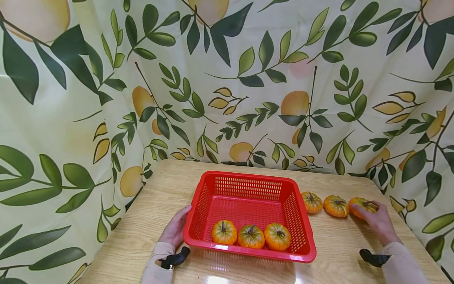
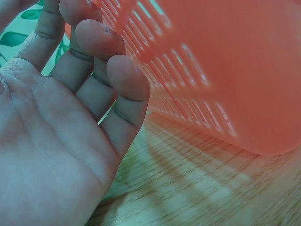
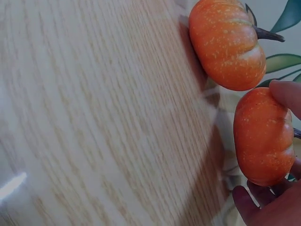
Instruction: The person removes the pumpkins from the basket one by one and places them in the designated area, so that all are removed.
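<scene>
Right hand (image 1: 384, 225) clasps a mini pumpkin (image 3: 263, 139) between parted fingers; left hand (image 1: 175, 228), half-curled, meets the red plastic basket (image 1: 248, 175), grip unclear.

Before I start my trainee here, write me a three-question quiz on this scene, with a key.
1. How many pumpkins lie inside the red basket?
2. True or false: the left hand grips a pumpkin.
3. Which of the three outside pumpkins does the right hand hold?
A) the one nearest the basket
B) the middle one
C) the one farthest from the basket

Key:
1. Three.
2. False; the left hand is at the basket's left rim.
3. C; the thumb and fingers are around the end pumpkin.
</scene>
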The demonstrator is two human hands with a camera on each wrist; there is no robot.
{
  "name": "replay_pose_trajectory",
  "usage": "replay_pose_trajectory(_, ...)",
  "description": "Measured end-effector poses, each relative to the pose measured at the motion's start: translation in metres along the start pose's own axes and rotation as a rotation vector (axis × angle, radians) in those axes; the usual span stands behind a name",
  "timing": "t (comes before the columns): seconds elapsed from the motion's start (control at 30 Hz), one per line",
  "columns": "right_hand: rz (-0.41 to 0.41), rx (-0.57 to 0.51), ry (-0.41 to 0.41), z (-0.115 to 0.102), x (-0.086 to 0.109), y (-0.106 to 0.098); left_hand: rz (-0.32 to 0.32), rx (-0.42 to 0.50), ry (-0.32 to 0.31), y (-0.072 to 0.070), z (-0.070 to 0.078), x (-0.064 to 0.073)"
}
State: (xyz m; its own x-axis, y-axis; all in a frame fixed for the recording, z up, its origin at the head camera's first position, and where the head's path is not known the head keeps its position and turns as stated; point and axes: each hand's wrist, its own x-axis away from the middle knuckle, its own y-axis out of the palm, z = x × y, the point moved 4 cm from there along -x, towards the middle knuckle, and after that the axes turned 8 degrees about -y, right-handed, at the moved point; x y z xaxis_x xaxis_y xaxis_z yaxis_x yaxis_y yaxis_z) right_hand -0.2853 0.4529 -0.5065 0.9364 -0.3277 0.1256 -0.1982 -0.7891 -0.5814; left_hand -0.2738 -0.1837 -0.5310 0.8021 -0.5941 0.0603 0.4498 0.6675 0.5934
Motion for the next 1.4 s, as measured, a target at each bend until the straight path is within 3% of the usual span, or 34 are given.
replay_pose_trajectory(0.53,0.003,0.023,-0.013,0.008,-0.002,0.003,0.057,-0.007,-0.021,-0.002,-0.001,-0.001)
replay_pose_trajectory(0.87,-0.022,0.036,-0.05,0.011,-0.006,0.001,0.05,0.002,-0.022,-0.002,-0.001,-0.001)
replay_pose_trajectory(1.23,-0.048,0.022,0.031,0.006,-0.002,-0.002,0.06,0.005,-0.018,-0.002,-0.001,0.0)
replay_pose_trajectory(1.4,-0.04,0.01,0.02,-0.006,0.003,-0.008,0.045,-0.002,-0.014,0.0,0.0,0.001)
